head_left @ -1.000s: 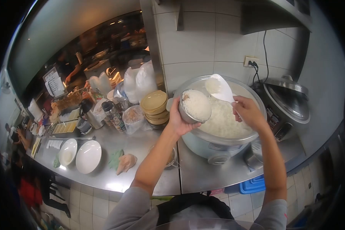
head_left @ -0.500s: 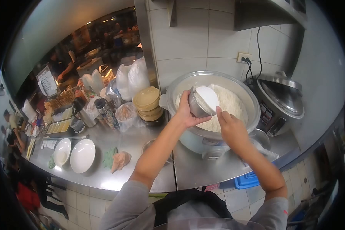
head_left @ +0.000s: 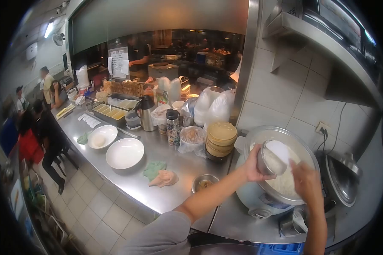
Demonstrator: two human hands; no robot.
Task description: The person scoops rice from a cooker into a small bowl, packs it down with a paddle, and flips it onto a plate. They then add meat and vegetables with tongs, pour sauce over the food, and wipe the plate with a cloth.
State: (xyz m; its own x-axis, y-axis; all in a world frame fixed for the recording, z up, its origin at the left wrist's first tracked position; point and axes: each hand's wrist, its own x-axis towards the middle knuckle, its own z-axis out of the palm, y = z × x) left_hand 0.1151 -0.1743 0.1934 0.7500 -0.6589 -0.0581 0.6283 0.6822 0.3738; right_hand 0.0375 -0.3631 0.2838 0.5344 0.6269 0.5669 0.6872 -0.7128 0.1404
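Note:
My left hand (head_left: 254, 165) is wrapped round a small metal cup (head_left: 266, 162) with white rice in it, tilted above the cooker. In my right hand (head_left: 307, 182) is a white rice paddle (head_left: 278, 149), its blade flat against the rice at the cup's mouth. My fingers hide most of the paddle's handle. Below both hands stands a large round rice cooker (head_left: 252, 187), lid off, with cooked rice (head_left: 284, 183) inside.
Left along the steel counter are a small metal bowl (head_left: 205, 183), cloths (head_left: 162, 178), white plates (head_left: 125, 154), stacked tan bowls (head_left: 222, 134) and a patterned flask (head_left: 173, 127). A second cooker with a glass lid (head_left: 343, 180) stands right. People (head_left: 51, 140) are at far left.
My view has swung left, so the counter and people show more, and the cooker sits further right. Both hands stay over the cooker with the cup and paddle.

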